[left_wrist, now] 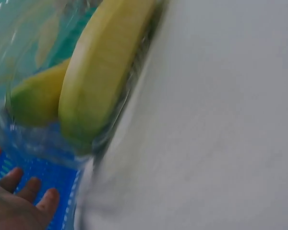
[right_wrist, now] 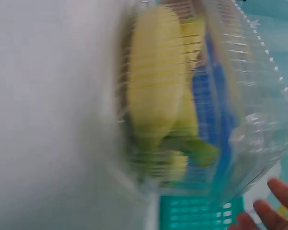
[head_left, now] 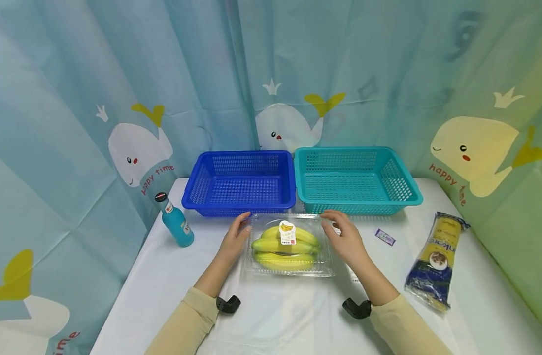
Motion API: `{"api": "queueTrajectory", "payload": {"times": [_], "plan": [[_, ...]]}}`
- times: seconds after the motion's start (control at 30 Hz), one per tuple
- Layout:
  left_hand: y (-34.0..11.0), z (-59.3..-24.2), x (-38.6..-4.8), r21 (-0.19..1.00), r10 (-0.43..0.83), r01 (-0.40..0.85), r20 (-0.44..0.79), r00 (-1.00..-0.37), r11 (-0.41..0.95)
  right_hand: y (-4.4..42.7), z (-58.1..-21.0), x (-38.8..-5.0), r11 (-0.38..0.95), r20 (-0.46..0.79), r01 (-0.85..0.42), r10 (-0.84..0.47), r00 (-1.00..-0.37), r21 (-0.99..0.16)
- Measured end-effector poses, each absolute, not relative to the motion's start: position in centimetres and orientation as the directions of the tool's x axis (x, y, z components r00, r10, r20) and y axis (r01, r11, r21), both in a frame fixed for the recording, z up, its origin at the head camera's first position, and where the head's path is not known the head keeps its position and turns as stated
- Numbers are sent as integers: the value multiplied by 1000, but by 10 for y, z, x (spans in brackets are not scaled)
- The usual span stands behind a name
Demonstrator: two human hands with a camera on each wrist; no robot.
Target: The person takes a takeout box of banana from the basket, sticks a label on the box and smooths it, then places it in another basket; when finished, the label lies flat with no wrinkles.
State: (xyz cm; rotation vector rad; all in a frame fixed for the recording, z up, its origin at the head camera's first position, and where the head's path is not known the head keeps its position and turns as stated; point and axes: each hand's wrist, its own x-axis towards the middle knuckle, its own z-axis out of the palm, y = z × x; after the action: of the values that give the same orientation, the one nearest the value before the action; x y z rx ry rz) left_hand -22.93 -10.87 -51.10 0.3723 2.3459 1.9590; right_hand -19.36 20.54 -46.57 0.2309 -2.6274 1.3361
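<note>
A clear plastic box [head_left: 249, 266] with several yellow-green bananas [head_left: 285, 245] and a white label on its lid lies on the white table in the head view. My left hand [head_left: 232, 242] is at the box's upper left corner, fingers loosely bent. At the upper right corner is my right hand [head_left: 347, 241], its fingers slightly bent. In the left wrist view the fingers of my left hand [left_wrist: 24, 203] are spread beside the box, and bananas [left_wrist: 101, 76] show through it. The right wrist view has my right hand [right_wrist: 273, 208] beside the box [right_wrist: 259, 139]; contact is unclear.
Behind the box stand a blue basket [head_left: 240, 206] and a teal basket [head_left: 359, 204], side by side. A blue bottle [head_left: 178, 224] stands at the left. To the right lie a small purple packet [head_left: 385, 237] and a yellow-and-blue bag [head_left: 438, 259]. Curtains [head_left: 226, 64] surround the table.
</note>
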Motion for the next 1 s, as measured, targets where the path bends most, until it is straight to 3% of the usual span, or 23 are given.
{"api": "queueTrajectory", "payload": {"times": [0.33,0.67,1.0], "plan": [[-99,-527,-218,983,157,80,54,-986,164,210,-492,-184,338,-37,30,-13,-999,-941],[-96,-528,-209,986,183,63,35,-982,152,200,-509,-180,203,-41,32,-42,-998,-979],[-93,-526,-208,988,171,57,32,-985,145,195,-510,-182,199,-72,65,-29,-997,-978]]}}
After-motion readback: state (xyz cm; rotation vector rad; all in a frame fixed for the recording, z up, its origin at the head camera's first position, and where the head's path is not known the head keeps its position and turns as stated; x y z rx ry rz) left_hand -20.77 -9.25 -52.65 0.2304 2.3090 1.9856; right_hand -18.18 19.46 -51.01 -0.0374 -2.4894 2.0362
